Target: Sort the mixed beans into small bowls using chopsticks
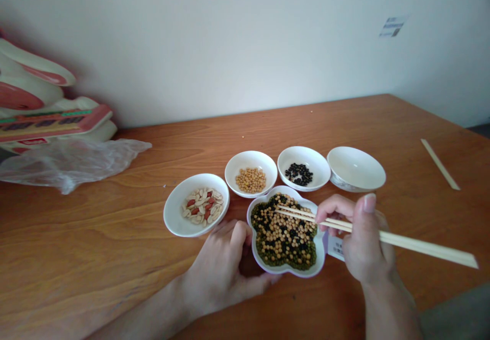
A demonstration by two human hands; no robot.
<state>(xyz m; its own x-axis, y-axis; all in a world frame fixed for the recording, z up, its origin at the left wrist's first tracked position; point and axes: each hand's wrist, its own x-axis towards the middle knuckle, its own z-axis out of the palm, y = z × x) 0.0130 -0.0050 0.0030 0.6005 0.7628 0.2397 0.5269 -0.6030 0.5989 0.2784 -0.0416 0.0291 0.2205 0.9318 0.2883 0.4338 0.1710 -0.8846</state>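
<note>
My left hand point(222, 268) grips the left side of a flower-shaped bowl point(264, 267), thumb along its near edge; the fingertips are partly hidden. Mixed soybeans, black beans and small green beans fill this bowl. In my right hand point(367, 243) is a pair of chopsticks point(413, 244), their tips down among the beans in the bowl's upper middle. No bean shows clearly pinched between the tips. Behind it stand a white bowl of soybeans point(231, 172) and a white bowl of black beans point(284, 162). A white bowl of pale and red-skinned seeds point(173, 212) is nearest my left hand.
Right of the black beans stands a white bowl point(356, 169) with nothing visible inside. A light wooden strip point(439, 164) lies on the right of the table point(115, 238). At left are a crumpled plastic bag point(76, 161) and a rabbit-shaped toy point(57, 120), with a wall behind.
</note>
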